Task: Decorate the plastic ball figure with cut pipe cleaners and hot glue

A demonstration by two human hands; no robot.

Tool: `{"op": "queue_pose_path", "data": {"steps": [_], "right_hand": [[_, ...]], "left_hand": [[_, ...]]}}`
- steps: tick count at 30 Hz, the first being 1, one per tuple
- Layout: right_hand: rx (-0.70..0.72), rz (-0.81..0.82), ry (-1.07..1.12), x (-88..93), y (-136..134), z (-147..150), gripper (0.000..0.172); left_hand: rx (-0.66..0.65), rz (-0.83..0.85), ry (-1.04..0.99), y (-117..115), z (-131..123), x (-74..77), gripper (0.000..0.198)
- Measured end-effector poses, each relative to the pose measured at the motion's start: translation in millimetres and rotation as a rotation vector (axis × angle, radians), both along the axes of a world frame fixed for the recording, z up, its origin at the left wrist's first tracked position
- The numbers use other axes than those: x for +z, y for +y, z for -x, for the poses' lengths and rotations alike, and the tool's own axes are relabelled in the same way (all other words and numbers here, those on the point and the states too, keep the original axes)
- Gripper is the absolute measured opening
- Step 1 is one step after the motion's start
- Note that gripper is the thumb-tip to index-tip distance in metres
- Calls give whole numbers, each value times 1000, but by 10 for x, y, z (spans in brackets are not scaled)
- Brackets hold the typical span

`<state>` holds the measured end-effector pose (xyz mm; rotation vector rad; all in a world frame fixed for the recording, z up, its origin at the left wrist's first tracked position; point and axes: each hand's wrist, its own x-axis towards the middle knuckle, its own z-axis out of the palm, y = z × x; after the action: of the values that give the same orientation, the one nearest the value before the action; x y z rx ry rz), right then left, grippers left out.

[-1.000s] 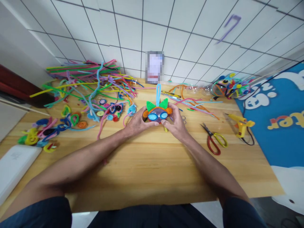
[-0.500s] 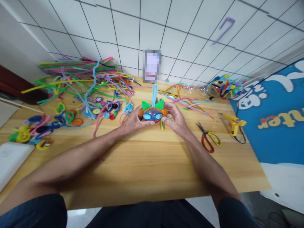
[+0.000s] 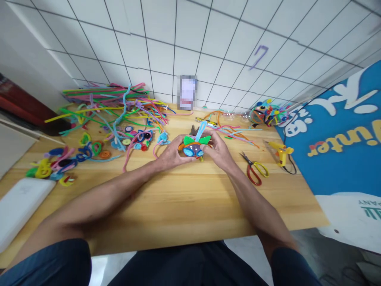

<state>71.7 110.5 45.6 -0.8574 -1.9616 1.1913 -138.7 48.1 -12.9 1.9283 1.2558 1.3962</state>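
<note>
Between my two hands, above the middle of the table, is a small pipe-cleaner ornament [image 3: 193,149]. It has a clear rounded body, blue ovals like eyes, green pointed ears, orange sides and a light blue loop [image 3: 202,130] on top. My left hand [image 3: 172,154] is closed around its left side, thumb along the lower edge. From the right, my right hand [image 3: 219,152] grips it, with the thumb against the front by one blue oval. Just behind the ornament, the dark jaws of a tool [image 3: 194,130] show; the rest is hidden.
Loose pipe cleaners [image 3: 110,93] heap at the back left, with coiled pieces [image 3: 65,159] nearer. To the right lie scissors [image 3: 253,167] and a yellow glue gun [image 3: 281,153]. A phone [image 3: 187,92] leans against the tiled wall. A decorated clear ornament [image 3: 266,114] sits back right.
The ornament has tipped, its loop now leaning right and its ears looking flatter. My right thumb has moved onto its front. The dark tool jaws have come into sight behind it. The whole view has shifted slightly.
</note>
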Motion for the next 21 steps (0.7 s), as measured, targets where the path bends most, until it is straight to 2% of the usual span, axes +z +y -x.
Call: {"op": "queue_pose_path", "data": {"steps": [4,8,12,17,19,21], "right_hand": [[-64,-51,57,131,-65,-149,53],[-122,-165,82,278,-172,-206,45],[-160,-284,67,407,-284,-184,27],[-221,-386,97,553,-400,-188,20],[-214,-434,91,576,-449,-202,17],[-198,-478,80,557,-505,-220,14]], "left_hand": [[-21,-24,-2,2,-11,24,72],[-63,-49,10,-20,-23,110,70],[-128,-34,36,-58,-30,310,69],[-139,-34,131,-136,-43,631,67],[-130,-28,176,-217,-67,697,67],[-106,-27,200,-336,-102,689,70]]}}
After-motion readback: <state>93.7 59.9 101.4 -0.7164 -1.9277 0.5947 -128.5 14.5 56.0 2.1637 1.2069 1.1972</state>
